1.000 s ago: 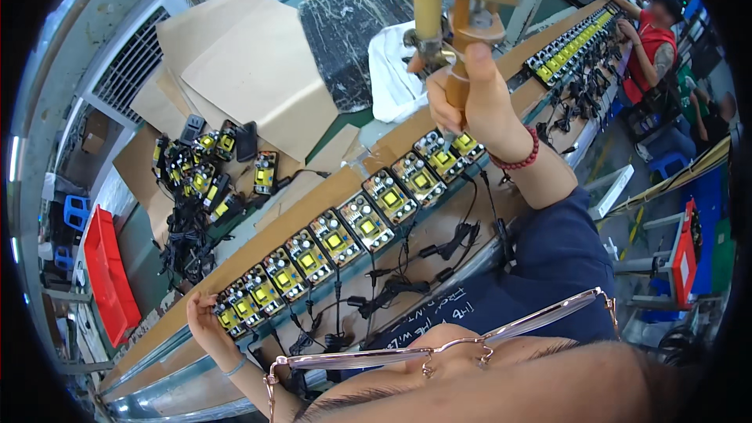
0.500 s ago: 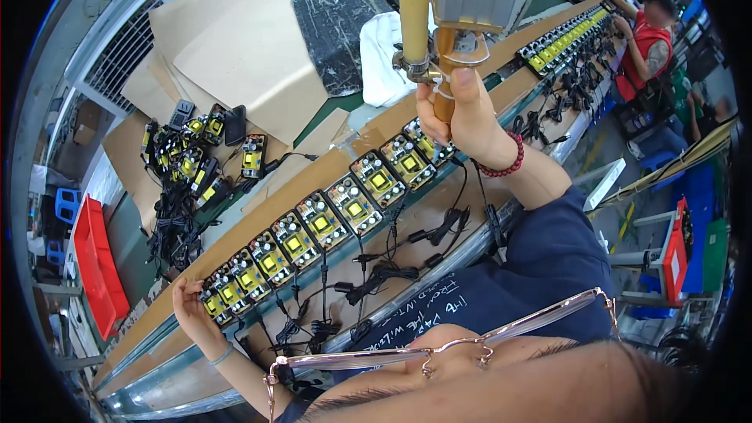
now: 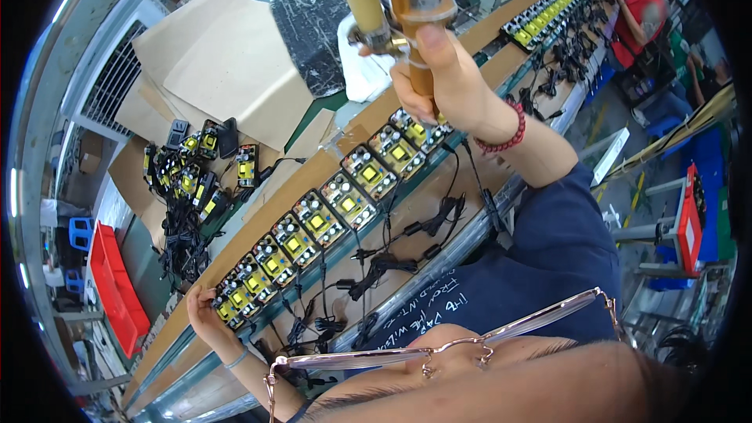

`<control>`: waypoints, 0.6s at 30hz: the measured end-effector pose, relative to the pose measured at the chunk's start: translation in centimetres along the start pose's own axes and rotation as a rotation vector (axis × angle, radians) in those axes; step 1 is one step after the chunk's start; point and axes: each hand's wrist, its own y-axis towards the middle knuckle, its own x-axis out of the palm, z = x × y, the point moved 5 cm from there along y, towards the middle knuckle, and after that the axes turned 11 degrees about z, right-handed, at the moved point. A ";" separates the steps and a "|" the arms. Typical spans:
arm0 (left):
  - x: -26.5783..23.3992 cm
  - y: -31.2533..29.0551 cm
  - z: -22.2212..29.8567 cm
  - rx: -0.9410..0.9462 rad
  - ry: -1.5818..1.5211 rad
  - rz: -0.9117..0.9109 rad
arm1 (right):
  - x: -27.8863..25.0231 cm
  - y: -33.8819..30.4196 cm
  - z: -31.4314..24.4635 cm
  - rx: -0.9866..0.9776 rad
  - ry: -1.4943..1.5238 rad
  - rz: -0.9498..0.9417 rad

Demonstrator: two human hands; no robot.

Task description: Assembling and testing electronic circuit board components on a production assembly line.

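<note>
The person's right hand [image 3: 458,86] grips a hanging tool with an amber cylindrical shaft [image 3: 402,0], apparently to steer it; the left hand [image 3: 207,319] touches the left end of a row of yellow-and-black circuit boards [image 3: 316,221] on the brown bench [image 3: 254,235], perhaps steadying them, grasp unclear; the tool leans more than half a second ago.

Looks like the right hand [image 3: 454,82] is bringing that amber tool handle [image 3: 421,81] closer to the row of circuit boards [image 3: 316,222], and it's now covering more of the far end than a second ago.
</note>
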 end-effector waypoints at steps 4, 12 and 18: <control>6.5 -2.0 0.8 0.009 0.151 0.027 | -0.1 0.3 -1.1 0.010 0.098 0.027; 11.1 -4.1 2.4 0.045 0.343 0.027 | -1.6 -0.1 1.0 -0.058 0.069 0.093; 20.3 -8.2 8.3 0.794 0.975 -0.196 | -2.1 -0.3 2.2 -0.013 0.029 0.096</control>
